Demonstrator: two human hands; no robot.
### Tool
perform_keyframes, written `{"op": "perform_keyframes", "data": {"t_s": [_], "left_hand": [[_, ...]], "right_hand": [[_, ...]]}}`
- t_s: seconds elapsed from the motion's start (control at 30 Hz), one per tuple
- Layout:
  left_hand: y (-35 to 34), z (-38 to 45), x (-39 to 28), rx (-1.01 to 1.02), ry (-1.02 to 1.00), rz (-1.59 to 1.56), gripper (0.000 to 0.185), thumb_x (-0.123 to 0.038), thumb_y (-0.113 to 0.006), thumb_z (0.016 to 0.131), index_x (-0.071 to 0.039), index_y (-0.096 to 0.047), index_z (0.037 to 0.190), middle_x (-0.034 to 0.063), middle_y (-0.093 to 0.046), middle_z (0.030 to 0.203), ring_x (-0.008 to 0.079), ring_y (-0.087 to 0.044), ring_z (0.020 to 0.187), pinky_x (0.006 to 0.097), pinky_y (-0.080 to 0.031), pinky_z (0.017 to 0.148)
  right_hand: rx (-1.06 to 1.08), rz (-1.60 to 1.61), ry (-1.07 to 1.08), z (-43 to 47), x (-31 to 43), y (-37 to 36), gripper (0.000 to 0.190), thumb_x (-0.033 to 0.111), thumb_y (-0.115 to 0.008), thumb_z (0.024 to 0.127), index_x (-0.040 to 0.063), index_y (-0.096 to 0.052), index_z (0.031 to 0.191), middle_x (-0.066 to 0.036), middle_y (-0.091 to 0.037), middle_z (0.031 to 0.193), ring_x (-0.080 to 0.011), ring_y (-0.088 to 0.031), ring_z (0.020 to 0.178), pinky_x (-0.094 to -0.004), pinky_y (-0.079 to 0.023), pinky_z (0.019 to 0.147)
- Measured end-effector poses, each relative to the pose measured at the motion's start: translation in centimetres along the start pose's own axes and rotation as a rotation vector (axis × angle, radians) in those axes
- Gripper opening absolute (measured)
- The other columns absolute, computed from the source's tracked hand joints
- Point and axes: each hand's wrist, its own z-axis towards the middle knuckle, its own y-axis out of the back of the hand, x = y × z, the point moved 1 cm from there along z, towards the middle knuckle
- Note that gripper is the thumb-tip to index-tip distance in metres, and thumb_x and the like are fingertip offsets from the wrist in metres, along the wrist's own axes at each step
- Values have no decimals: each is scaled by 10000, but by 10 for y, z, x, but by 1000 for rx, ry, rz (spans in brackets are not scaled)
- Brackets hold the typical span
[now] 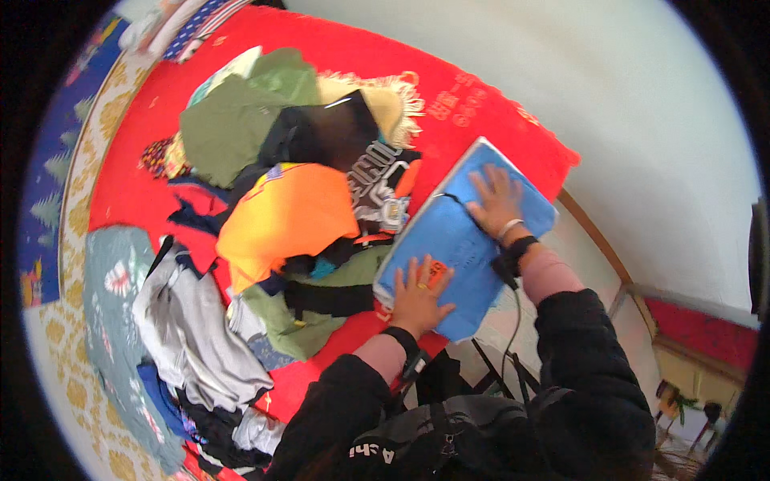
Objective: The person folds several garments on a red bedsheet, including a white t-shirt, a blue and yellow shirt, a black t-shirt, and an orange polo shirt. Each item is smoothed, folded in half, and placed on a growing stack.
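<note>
A flat blue folded item, rectangular with a pale edge and an orange patch, lies at the right edge of a red fringed blanket. On its upper part rests my right hand, palm down with fingers spread; a light bracelet and a black strap circle that wrist. My left hand, wearing a ring, presses flat on its lower left part, beside the orange patch. Just left of the blue item are an orange garment, a black printed garment and an olive green garment.
Grey-white garments and a grey-green floral cloth lie at the left. Dark clothes are piled at the lower left. A pale wall borders the blanket. Black stand legs and a thin cable are near my body.
</note>
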Motion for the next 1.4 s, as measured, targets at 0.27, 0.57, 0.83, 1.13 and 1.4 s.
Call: {"op": "perform_keyframes", "data": {"t_s": [0.27, 0.57, 0.83, 1.13, 1.4], "left_hand": [[-1, -99, 23, 18, -37, -212, 607, -436, -537, 839, -209, -370, 1376, 159, -206, 1479, 347, -140, 1376, 502, -119, 1101], [-21, -326, 121, -351, 448, -372, 501, -311, -571, 796, -32, -511, 1208, 207, -510, 1229, 368, -421, 1201, 448, -287, 1052], [-38, -469, 158, -730, 764, -382, 550, -270, -624, 746, -9, -492, 1211, 280, -482, 1217, 400, -419, 1185, 459, -283, 1050], [-51, -593, 215, -813, 1109, -129, 719, -275, -672, 680, -64, -408, 1315, 221, -301, 1400, 412, -275, 1287, 549, -245, 1023], [-52, -677, 300, -1095, 1440, -748, 449, -180, -594, 733, 1, -503, 1133, 257, -597, 1026, 404, -574, 967, 423, -447, 864]], "right_hand": [[-212, 76, -119, 5, 5, 8, 452, 313, -507, 857, 116, -484, 1264, -153, -444, 1321, -378, -404, 1200, -506, -299, 1006], [143, 641, 345, -140, 196, -2, 253, 75, -576, 784, 3, -596, 1025, -181, -604, 1027, -346, -575, 958, -391, -453, 857], [786, 511, 470, -214, 281, 1, 343, 219, -593, 797, 9, -595, 1068, -199, -638, 977, -336, -605, 947, -393, -477, 832], [724, 509, 372, -271, 362, 40, 339, 222, -601, 806, 49, -600, 1098, -172, -645, 882, -279, -629, 797, -359, -490, 729], [684, 466, 363, -274, 380, 58, 336, 219, -596, 824, 45, -593, 1111, -145, -649, 869, -228, -628, 813, -321, -492, 724]]}}
